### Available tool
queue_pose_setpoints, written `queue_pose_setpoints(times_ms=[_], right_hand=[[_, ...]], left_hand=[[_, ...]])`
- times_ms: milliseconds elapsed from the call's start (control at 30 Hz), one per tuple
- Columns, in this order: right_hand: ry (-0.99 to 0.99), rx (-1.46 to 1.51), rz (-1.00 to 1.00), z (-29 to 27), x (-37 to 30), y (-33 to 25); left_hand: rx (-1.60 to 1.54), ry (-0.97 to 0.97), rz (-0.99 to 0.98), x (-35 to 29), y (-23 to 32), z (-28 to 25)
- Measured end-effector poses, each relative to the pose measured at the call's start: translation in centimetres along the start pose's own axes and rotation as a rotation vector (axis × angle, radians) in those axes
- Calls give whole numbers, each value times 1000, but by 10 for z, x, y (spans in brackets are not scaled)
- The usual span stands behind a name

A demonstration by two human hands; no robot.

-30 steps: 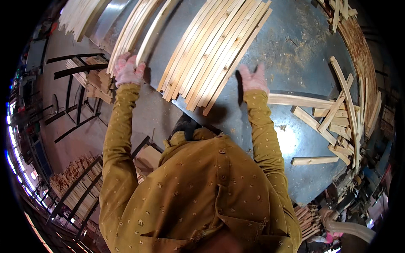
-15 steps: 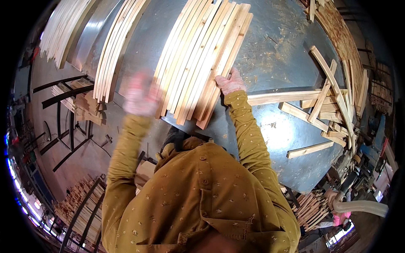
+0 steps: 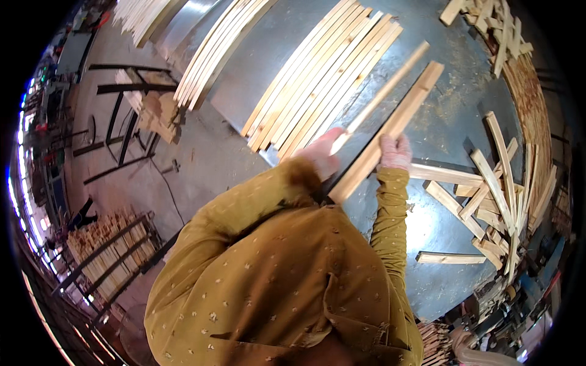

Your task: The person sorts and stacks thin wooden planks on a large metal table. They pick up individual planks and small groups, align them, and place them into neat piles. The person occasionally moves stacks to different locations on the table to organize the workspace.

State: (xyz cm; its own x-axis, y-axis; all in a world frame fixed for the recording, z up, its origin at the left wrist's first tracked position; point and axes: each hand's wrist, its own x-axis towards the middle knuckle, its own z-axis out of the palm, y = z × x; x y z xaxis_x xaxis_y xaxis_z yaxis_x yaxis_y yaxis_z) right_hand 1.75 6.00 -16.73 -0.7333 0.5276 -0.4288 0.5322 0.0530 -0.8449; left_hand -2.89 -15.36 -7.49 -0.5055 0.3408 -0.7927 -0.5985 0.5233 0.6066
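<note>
My left hand [image 3: 325, 154], gloved and somewhat blurred, is closed round the near end of a narrow wooden strip [image 3: 384, 91]. To its right, my right hand [image 3: 395, 152], also gloved, grips the right edge of a wider wooden strip [image 3: 406, 108], which slants from near my body toward the far right. A dark gap separates these two strips. Just left of my left hand lies a row of pale wooden strips [image 3: 317, 79] side by side on the grey metal table [image 3: 455, 116]. My palms and the undersides of the held strips are hidden.
Another bundle of strips [image 3: 223, 49] lies farther left. At the right, loose offcuts [image 3: 482, 189] are piled crosswise beside a rough board edge [image 3: 528, 104]. A black metal frame [image 3: 125, 131] stands left of the table, with a rack of stacked wood [image 3: 110, 247] below it.
My left hand has crossed rightward over the row and closed on a narrow strip. My right hand has shifted right with a wider strip, parting both from the row. The view has turned.
</note>
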Motion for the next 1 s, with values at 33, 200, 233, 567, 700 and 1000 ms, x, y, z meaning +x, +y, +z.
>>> queue_pose_setpoints(times_ms=[33, 200, 233, 567, 700, 1000], right_hand=[[-14, -175, 28, 9, 1, -11], [-197, -443, 26, 69, -7, -54], [-191, -512, -37, 84, -9, -55], [375, -1445, -568, -91, 69, -32], [119, -1667, -83, -144, 121, -92], [-66, -1163, -510, -189, 134, -63]], left_hand=[[-152, 52, 95, -1, -19, -11], [265, 634, 420, -5, -62, -123], [426, 778, 352, -6, -56, -151], [1037, 1096, 280, 36, -76, -284], [1196, 986, 195, 32, -61, -293], [1109, 979, -101, 23, -49, -294]])
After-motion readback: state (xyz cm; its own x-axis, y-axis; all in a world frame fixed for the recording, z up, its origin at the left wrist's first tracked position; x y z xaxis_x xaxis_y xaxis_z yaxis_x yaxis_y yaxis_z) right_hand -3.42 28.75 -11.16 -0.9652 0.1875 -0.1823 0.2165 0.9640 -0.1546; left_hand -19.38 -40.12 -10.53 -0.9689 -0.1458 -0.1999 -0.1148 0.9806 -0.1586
